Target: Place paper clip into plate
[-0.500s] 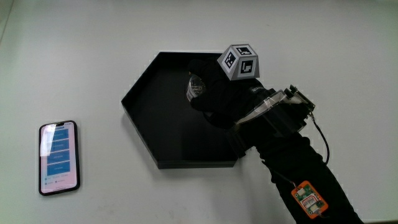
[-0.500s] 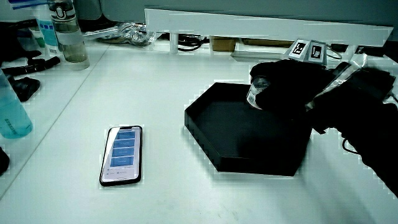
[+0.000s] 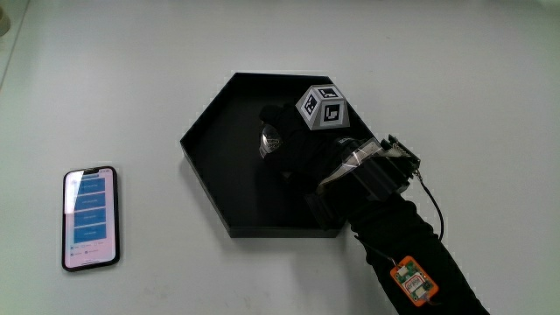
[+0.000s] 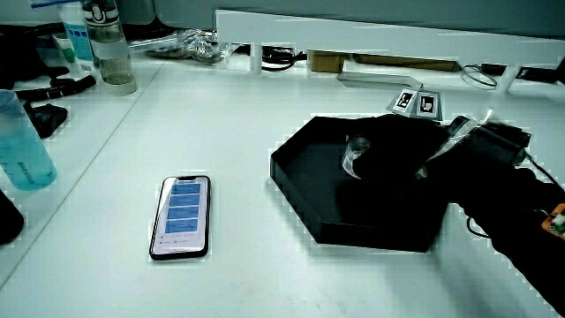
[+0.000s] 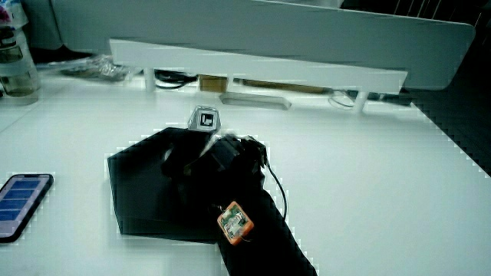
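A black six-sided plate (image 3: 226, 171) lies on the white table and shows in both side views (image 4: 322, 194) (image 5: 138, 188). The gloved hand (image 3: 284, 144) is low inside the plate, over its floor, with the patterned cube (image 3: 322, 107) on its back. Its fingers are curled around a small shiny, pale thing (image 3: 269, 140), which I take for the paper clip; it also glints in a side view (image 4: 354, 157). Most of the clip is hidden by the glove. The forearm (image 3: 394, 241) crosses the plate's rim nearest the person. In a side view the hand (image 5: 192, 157) blends with the dark plate.
A phone (image 3: 89, 219) with a lit screen lies face up on the table beside the plate, also in both side views (image 4: 181, 216) (image 5: 19, 203). Bottles (image 4: 110, 44) (image 4: 22, 141) stand at the table's edge. A low white partition (image 4: 380, 40) has cables under it.
The hand has come down and a little nearer to the person, from over the plate's rim area to low over its middle, still holding the shiny thing.
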`<state>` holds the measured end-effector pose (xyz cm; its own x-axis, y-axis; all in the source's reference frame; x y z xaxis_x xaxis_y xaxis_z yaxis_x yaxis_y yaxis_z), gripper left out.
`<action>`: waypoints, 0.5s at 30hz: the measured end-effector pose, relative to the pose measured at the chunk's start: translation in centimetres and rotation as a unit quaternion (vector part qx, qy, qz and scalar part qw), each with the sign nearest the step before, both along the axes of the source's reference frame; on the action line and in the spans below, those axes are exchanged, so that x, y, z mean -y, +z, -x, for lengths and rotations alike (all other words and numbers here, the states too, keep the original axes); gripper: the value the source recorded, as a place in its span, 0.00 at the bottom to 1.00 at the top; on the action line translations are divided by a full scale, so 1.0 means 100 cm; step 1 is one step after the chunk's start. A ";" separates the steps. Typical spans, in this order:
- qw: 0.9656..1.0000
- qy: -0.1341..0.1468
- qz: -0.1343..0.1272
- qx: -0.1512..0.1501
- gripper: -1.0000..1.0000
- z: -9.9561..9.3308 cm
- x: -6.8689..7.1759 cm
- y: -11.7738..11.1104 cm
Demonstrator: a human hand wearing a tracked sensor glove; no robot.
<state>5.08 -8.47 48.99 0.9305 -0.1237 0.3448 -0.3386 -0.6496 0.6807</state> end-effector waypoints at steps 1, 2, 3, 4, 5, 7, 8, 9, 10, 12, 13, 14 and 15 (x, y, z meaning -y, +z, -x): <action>1.000 -0.005 0.006 0.003 0.50 0.001 -0.001 0.002; 1.000 -0.003 0.013 -0.001 0.50 0.001 -0.001 0.006; 1.000 -0.001 0.012 -0.001 0.50 0.001 -0.001 0.008; 1.000 -0.004 0.012 0.000 0.50 0.003 -0.002 0.008; 1.000 -0.001 0.013 -0.009 0.50 0.003 -0.003 0.012; 1.000 -0.006 0.020 -0.012 0.50 0.006 -0.005 0.017; 0.999 -0.012 0.021 -0.025 0.50 0.007 -0.006 0.022; 0.999 -0.013 0.035 -0.027 0.50 0.008 -0.007 0.026; 0.999 -0.015 0.035 -0.026 0.50 0.009 -0.009 0.028; 0.999 -0.010 0.031 -0.037 0.50 0.007 -0.009 0.030; 0.999 -0.018 0.030 -0.042 0.50 0.008 -0.010 0.029; 0.999 -0.015 0.027 -0.040 0.50 0.007 -0.009 0.026; 0.999 -0.016 0.031 -0.037 0.50 0.008 -0.009 0.025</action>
<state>4.28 -7.54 51.54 0.9499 -0.1338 0.2824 -0.3048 -0.5960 0.7429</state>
